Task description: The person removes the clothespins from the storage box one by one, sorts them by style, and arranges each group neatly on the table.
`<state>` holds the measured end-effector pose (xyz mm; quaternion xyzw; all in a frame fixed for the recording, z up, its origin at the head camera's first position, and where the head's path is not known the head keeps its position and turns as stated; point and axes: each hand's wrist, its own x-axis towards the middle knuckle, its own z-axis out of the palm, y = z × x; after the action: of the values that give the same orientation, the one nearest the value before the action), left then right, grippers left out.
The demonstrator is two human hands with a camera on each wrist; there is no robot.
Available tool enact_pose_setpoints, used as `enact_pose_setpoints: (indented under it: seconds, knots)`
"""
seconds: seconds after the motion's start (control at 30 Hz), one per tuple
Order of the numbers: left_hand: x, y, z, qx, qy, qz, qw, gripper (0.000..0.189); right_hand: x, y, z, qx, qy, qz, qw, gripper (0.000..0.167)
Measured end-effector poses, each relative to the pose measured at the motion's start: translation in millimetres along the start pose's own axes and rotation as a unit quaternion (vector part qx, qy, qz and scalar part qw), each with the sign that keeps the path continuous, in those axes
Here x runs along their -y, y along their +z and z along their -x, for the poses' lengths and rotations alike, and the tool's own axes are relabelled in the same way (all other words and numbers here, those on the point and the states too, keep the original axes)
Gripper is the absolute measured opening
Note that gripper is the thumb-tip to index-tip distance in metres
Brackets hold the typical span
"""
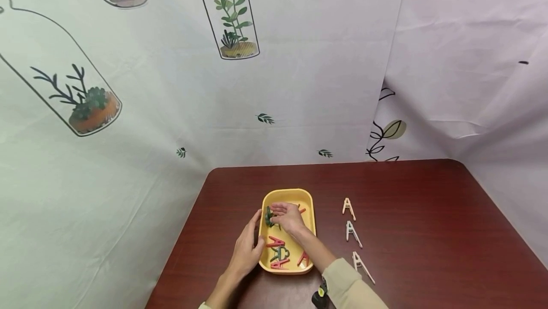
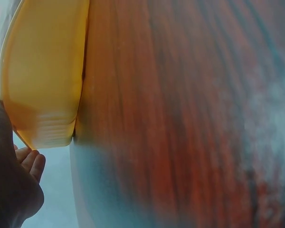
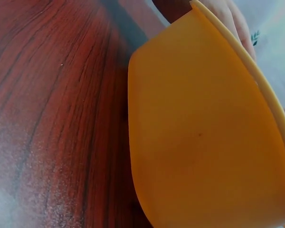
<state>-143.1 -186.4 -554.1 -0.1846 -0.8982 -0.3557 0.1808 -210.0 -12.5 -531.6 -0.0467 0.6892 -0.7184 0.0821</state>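
A yellow plastic basin stands on the table with several spring clothespins in it. My left hand holds its left side, the thumb at the rim and the fingers along the outer wall. My right hand reaches inside over the far half, fingers and thumb apart beside dark green clothespins; the hand partly hides what lies beneath. Nearer in the basin lie a red clothespin, a green clothespin and another red clothespin. The left wrist view shows the basin's outer wall.
Right of the basin, three pale clothespins lie in a column: a far one, a middle one and a near one. The dark red wooden table meets a wall hanging printed with plants behind it.
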Motion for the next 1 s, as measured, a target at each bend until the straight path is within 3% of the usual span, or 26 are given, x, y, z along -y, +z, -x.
enact_pose_setpoints:
  seconds: [0.3, 0.7, 1.0]
  knots:
    - [0.1, 0.3, 0.5, -0.002, -0.002, -0.005, 1.0, 0.076, -3, 4, 1.7, 0.003, -0.011, 0.02, 0.9997, 0.049]
    - [-2.3, -0.6, -0.5, -0.004, 0.001, -0.011, 0.9999, 0.076, -7, 7, 1.9, 0.005, -0.035, 0.107, 0.9937, 0.042]
    - [-1.7, -0.3, -0.1, -0.003, 0.003, -0.01, 0.9999, 0.076, -11, 10, 3.5, 0.007, -0.083, 0.158, 0.984, 0.046]
